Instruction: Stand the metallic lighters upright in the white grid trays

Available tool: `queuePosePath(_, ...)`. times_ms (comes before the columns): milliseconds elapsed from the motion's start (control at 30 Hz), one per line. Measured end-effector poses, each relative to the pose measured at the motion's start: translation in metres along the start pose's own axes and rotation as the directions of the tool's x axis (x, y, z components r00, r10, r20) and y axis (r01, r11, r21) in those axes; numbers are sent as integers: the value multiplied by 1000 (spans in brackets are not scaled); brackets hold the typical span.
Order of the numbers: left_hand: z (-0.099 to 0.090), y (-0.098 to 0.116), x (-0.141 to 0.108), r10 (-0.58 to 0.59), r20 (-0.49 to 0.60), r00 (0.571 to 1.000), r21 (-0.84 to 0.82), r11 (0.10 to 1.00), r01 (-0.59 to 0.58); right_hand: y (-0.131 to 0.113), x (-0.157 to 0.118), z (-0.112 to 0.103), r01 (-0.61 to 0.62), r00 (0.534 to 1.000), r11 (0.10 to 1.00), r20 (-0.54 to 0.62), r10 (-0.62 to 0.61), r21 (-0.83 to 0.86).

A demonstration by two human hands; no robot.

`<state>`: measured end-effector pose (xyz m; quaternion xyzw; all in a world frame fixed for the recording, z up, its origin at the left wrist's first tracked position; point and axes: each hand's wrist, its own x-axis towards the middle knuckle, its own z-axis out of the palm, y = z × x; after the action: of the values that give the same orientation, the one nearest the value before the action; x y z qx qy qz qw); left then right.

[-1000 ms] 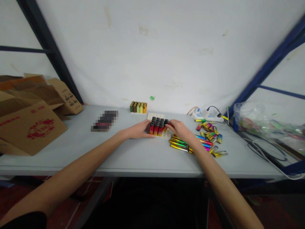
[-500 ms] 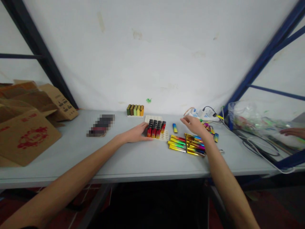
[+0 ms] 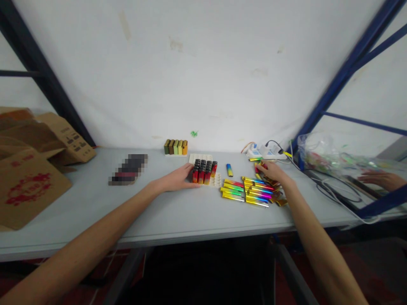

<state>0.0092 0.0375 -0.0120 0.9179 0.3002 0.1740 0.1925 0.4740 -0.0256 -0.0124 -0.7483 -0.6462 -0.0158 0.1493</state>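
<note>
Upright red lighters (image 3: 201, 174) with black tops stand packed in rows in a white holed tray (image 3: 217, 181). My left hand (image 3: 176, 178) grips the left side of this block, thumb in front and fingers toward the back. My right hand (image 3: 274, 171) is at a loose pile of shiny lighters (image 3: 280, 199), its fingers closed around a red-and-gold lighter (image 3: 260, 166) that they partly cover. A single blue-and-yellow lighter (image 3: 229, 170) lies between the tray and my right hand. Nearer me, metallic multicoloured lighters (image 3: 244, 191) lie side by side in two columns.
A block of green, brown and yellow lighters (image 3: 176, 147) stands near the wall. Cardboard boxes (image 3: 34, 178) are at left, beside a blurred-out dark item (image 3: 129, 169). A power strip (image 3: 267, 152), cables (image 3: 330, 190) and blue frame (image 3: 337, 80) are at right, with another person's hand (image 3: 381, 180) beyond.
My right hand has moved right and down, from above the table to the loose lighters. My left hand stays at the tray. The view has shifted slightly right.
</note>
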Motion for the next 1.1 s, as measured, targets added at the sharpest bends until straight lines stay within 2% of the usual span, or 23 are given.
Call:
queuePosePath(100, -1, 1, 0, -17, 4, 1000, -6, 1000, 17, -12, -2, -1, 30, 1000, 999, 7, -31, 32)
queuePosePath(233, 0, 1, 0, -36, 12, 999, -13, 999, 36, -26, -6, -5, 162, 987, 984, -3, -163, 78)
queuePosePath(433, 0, 0, 0, -27, 14, 1000, -7, 1000, 27, -47, -13, -15, 357, 929, 921, 42, -367, 155)
queuePosePath(600, -2, 2, -1, -18, 5, 1000, -20, 1000, 18, -62, -20, -22, 403, 906, 886, 36, -422, 230)
queuePosePath(733, -1, 3, -1, -9, -3, 1000, -10, 1000, 9, -67, -18, -21, 381, 916, 878, 13, -401, 289)
queuePosePath(900, -1, 3, -1, -28, 26, 999, -5, 1000, 28, -65, -12, -15, 356, 934, 873, -110, -339, 334)
queuePosePath(967, -2, 4, -1, -30, 19, 999, -16, 999, 31, -63, -9, -14, 323, 946, 837, -140, -292, 441)
queuePosePath(1100, -2, 4, -1, -18, 6, 1000, -40, 999, 18, -65, 0, -18, 154, 988, 696, -109, -108, 701)
